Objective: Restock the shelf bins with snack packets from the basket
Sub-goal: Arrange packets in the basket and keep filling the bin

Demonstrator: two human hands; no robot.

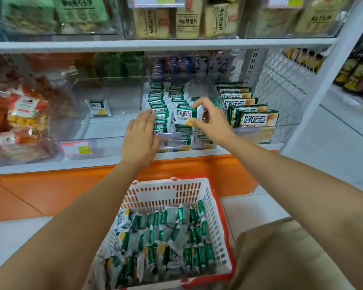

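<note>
White-and-green plastic wraps the snack packet (186, 117) that is pinched between the thumb and fingertips of the right hand (210, 120). Its grip is clamped on the packet's right edge, just above the middle clear bin (176, 133) on the shelf. Rows of like packets (158, 105) are stood on edge in that bin. The left hand (139, 137) is laid with straight fingers against the near end of the left row, its grip apart and nothing held. One lone packet (99, 107) is seen in the bin to the left. Larger green-and-orange packs (254, 120) are ranked in the bin to the right. Near, below the shelf, the white basket (166, 191) with an orange rim is set down, with many more packets heaped in it.
</note>
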